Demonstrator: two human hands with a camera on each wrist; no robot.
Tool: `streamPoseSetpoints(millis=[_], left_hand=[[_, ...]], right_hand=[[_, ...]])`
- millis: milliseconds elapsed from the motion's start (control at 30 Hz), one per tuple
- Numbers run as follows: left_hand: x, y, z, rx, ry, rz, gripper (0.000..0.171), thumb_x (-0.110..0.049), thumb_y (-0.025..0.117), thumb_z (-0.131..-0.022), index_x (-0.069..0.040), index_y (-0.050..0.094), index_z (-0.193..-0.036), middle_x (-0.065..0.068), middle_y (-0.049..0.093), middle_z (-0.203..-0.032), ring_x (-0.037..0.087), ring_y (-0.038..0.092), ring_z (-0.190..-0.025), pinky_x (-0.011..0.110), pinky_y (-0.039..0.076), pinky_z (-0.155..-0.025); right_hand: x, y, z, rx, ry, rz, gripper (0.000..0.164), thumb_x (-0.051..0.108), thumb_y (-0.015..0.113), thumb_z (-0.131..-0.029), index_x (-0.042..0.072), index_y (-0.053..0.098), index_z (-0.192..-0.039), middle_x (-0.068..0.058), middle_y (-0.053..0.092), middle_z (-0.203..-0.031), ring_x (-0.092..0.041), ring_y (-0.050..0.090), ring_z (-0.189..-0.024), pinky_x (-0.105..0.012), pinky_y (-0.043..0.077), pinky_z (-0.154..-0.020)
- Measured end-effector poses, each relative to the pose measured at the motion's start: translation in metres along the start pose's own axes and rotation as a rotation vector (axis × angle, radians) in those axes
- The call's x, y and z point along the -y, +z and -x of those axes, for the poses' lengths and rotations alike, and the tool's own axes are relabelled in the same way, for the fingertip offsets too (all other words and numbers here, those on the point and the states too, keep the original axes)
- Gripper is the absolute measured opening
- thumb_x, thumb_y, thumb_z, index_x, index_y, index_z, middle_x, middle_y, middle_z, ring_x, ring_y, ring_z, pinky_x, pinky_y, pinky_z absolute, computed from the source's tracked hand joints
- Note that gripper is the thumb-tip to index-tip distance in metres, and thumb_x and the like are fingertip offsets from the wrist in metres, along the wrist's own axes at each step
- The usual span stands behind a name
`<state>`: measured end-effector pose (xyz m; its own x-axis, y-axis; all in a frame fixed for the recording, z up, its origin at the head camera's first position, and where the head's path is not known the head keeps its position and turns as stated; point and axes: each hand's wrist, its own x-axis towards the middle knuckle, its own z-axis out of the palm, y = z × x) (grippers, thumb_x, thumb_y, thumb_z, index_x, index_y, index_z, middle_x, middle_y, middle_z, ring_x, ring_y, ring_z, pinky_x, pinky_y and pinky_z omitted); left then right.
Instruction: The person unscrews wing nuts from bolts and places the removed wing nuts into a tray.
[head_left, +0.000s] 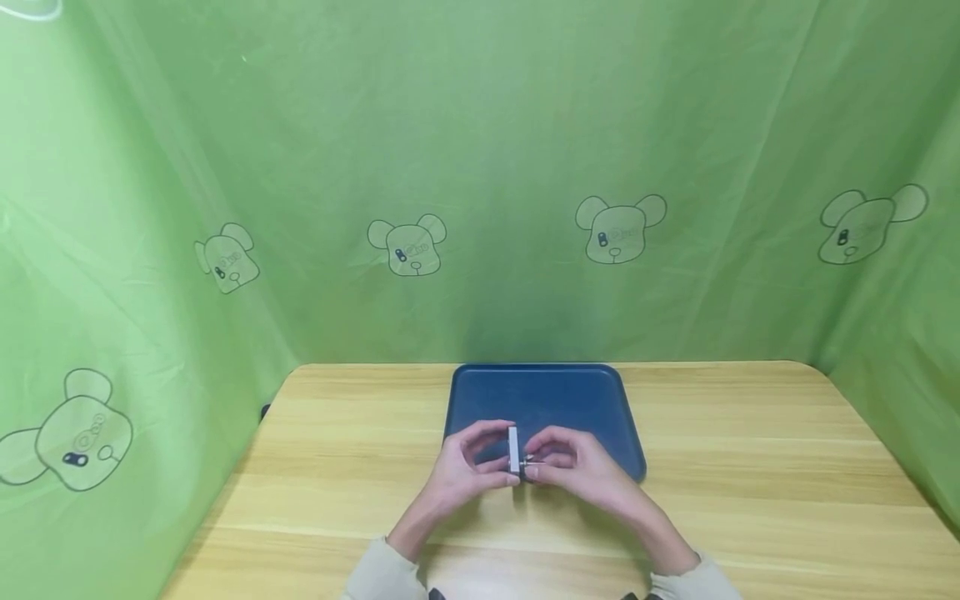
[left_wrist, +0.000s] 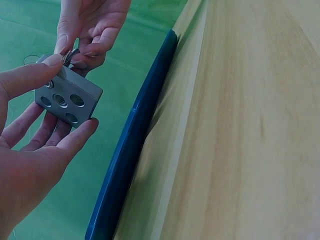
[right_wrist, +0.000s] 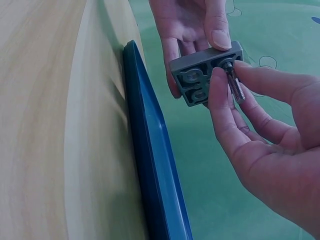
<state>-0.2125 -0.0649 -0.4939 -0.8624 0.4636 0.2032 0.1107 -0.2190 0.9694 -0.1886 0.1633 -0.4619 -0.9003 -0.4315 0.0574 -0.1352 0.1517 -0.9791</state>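
The left hand [head_left: 472, 462], fingers bent, grips a grey block [head_left: 513, 450] by the near edge of a blue tray [head_left: 540, 396]. At its right face, the right hand [head_left: 588, 467] pinches a metal screw [right_wrist: 237, 89], apparently at a hole; fingers partly hide it.

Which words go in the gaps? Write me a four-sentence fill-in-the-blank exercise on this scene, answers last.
The person's ____ hand grips the grey block.
The ____ hand pinches the screw.
The tray is dark ____.
The curtain behind the table is ____.

Missing words: left; right; blue; green.
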Motion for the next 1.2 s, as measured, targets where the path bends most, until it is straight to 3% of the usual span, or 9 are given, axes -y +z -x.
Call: streamPoseSetpoints(millis=[333, 467, 767, 1000, 1200], left_hand=[[-0.0009, 0.0009, 0.0000, -0.001, 0.004, 0.013, 0.070, 0.020, 0.077, -0.073, 0.004, 0.057, -0.137, 0.023, 0.055, -0.141, 0.052, 0.042, -0.138, 0.043, 0.053, -0.108], [-0.0012, 0.0009, 0.0001, -0.001, 0.004, 0.017, 0.070, 0.020, 0.077, -0.072, 0.004, 0.057, -0.137, 0.025, 0.053, -0.142, 0.052, 0.042, -0.138, 0.043, 0.053, -0.108], [-0.0018, 0.0005, 0.0003, -0.001, 0.003, 0.021, 0.069, 0.018, 0.078, -0.073, 0.004, 0.057, -0.137, 0.022, 0.055, -0.142, 0.054, 0.040, -0.139, 0.043, 0.053, -0.108], [-0.0016, 0.0004, 0.0006, -0.006, 0.000, -0.007, 0.070, 0.018, 0.078, -0.073, 0.003, 0.057, -0.137, 0.020, 0.054, -0.143, 0.048, 0.045, -0.138, 0.043, 0.053, -0.108], [-0.0011, 0.0004, 0.0008, -0.008, 0.001, -0.005, 0.070, 0.018, 0.078, -0.072, 0.003, 0.058, -0.137, 0.020, 0.055, -0.143, 0.050, 0.044, -0.138, 0.042, 0.054, -0.107]], right_hand=[[-0.0001, -0.0008, 0.0001, 0.012, 0.008, -0.008, 0.035, 0.009, 0.076, -0.091, -0.006, 0.063, -0.120, -0.018, 0.070, -0.107, -0.028, 0.073, -0.096, -0.029, 0.064, -0.085], [-0.0006, -0.0007, 0.0002, 0.011, 0.009, -0.007, 0.034, 0.008, 0.076, -0.091, -0.006, 0.064, -0.120, -0.019, 0.069, -0.107, -0.030, 0.073, -0.097, -0.030, 0.064, -0.085], [0.0000, 0.0005, 0.0001, 0.023, 0.008, -0.076, 0.029, 0.008, 0.071, -0.096, -0.011, 0.062, -0.117, -0.021, 0.067, -0.106, -0.046, 0.070, -0.100, -0.050, 0.062, -0.089], [-0.0012, 0.0014, -0.0005, 0.026, 0.002, -0.088, 0.033, 0.015, 0.063, -0.102, -0.014, 0.060, -0.116, -0.022, 0.070, -0.104, -0.046, 0.070, -0.097, -0.054, 0.062, -0.088], [-0.0016, 0.0013, -0.0015, 0.031, -0.009, -0.113, 0.030, 0.014, 0.060, -0.104, -0.014, 0.059, -0.113, -0.024, 0.070, -0.102, -0.049, 0.069, -0.097, -0.056, 0.061, -0.087]])
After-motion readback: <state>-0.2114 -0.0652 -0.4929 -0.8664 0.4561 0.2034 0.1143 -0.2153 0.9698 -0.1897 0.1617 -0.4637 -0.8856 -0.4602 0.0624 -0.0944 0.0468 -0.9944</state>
